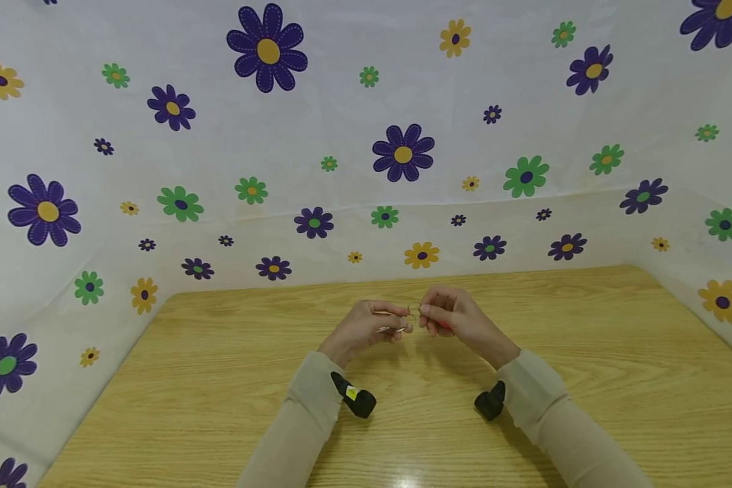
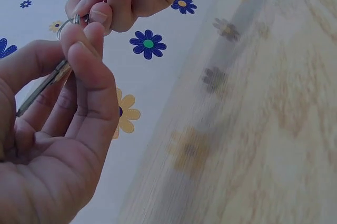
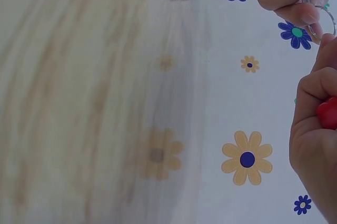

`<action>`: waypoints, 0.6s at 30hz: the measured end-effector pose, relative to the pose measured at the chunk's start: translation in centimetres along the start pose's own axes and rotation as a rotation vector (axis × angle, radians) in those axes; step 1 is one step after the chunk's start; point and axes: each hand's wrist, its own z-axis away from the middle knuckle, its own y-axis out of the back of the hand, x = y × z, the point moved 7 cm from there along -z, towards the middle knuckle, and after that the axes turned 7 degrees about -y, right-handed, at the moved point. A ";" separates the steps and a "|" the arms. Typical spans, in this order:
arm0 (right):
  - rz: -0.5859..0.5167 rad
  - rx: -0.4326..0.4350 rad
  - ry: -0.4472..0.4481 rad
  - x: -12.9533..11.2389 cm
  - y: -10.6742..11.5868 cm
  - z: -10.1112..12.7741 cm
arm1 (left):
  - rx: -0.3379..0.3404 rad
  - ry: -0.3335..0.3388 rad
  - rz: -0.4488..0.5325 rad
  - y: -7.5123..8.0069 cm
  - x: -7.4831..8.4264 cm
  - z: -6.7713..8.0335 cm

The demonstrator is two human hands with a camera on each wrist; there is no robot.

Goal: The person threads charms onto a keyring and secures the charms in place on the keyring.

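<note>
Above the middle of the wooden table (image 1: 219,407) my two hands meet. My left hand (image 1: 396,320) pinches a slim metal key (image 2: 45,84) between thumb and fingers. A thin metal key ring (image 1: 413,308) hangs between the hands, also visible as the ring (image 3: 325,21) in the right wrist view. My right hand (image 1: 430,313) pinches that ring (image 2: 66,23) with its fingertips and keeps a small red object (image 3: 327,112) tucked in its curled fingers. How the key joins the ring is hidden by the fingers.
A white cloth with purple, green and yellow flowers (image 1: 402,152) covers the walls behind and on both sides of the table. Black wrist cameras (image 1: 354,396) (image 1: 491,400) sit on both sleeves. Nothing else lies on the wood.
</note>
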 end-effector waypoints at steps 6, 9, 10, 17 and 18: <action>-0.020 -0.006 0.003 0.1 0.0 0.0 | -0.010 -0.003 0.027 -0.2 0.2 0.2; -0.024 -0.023 0.023 0.0 -0.1 0.0 | -0.020 -0.010 0.028 -0.4 0.3 0.3; -0.021 -0.033 0.033 0.0 -0.1 0.0 | -0.027 -0.014 0.024 -0.5 0.2 0.3; 0.020 -0.054 0.026 -0.1 -0.5 -0.1 | -0.028 -0.025 0.028 -0.7 0.2 0.3; 0.022 -0.052 0.009 -0.2 -0.5 -0.1 | -0.022 -0.025 0.024 -0.6 0.2 0.4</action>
